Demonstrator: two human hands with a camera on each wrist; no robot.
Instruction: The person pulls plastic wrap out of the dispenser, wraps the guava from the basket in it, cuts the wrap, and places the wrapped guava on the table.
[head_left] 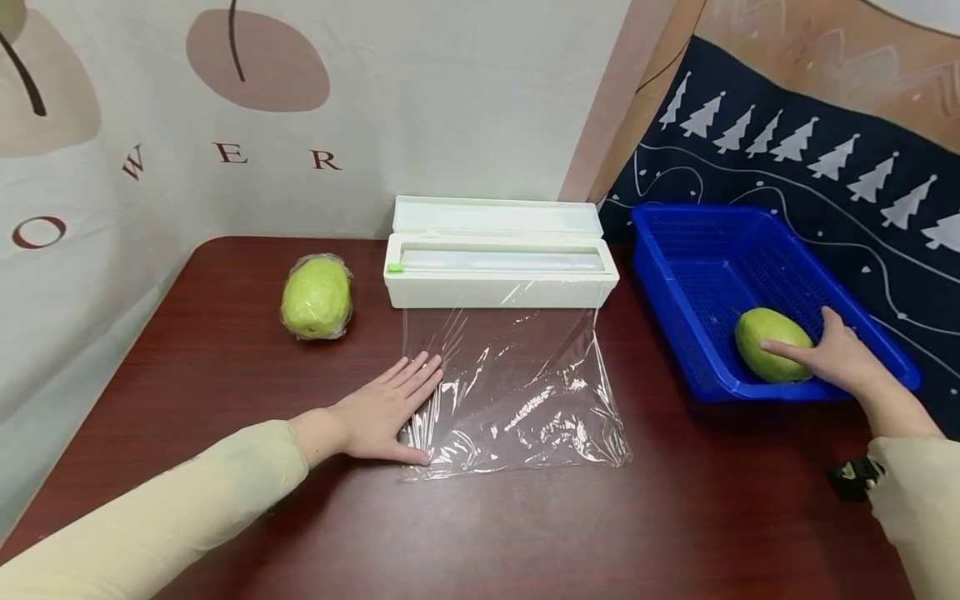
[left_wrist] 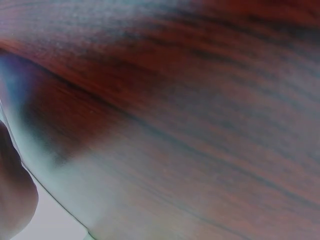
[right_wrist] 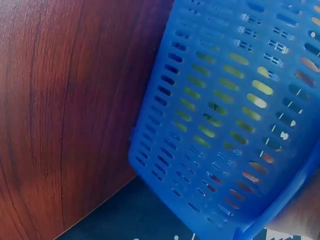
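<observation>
My left hand (head_left: 386, 412) lies flat with fingers spread, pressing the left edge of a clear sheet of cling film (head_left: 525, 392) on the table. The film runs out of a white cling film dispenser (head_left: 495, 292), whose lid stands raised. On the right, my right hand (head_left: 840, 354) reaches into a blue plastic basket (head_left: 667, 308). Its thumb lies over a green guava-like fruit (head_left: 768, 333), and the index finger stands apart from it; the other fingers are hidden. In the right wrist view the fruit (right_wrist: 262, 86) shows through the slots of the basket (right_wrist: 165, 115).
A second green fruit (head_left: 317, 296), wrapped in film, sits at the back left of the dark wood table (head_left: 517, 533). A green slider (head_left: 394, 267) is at the dispenser's left end. Behind hang a pale cloth (head_left: 465, 100) and a navy tree-print cloth (head_left: 787, 183).
</observation>
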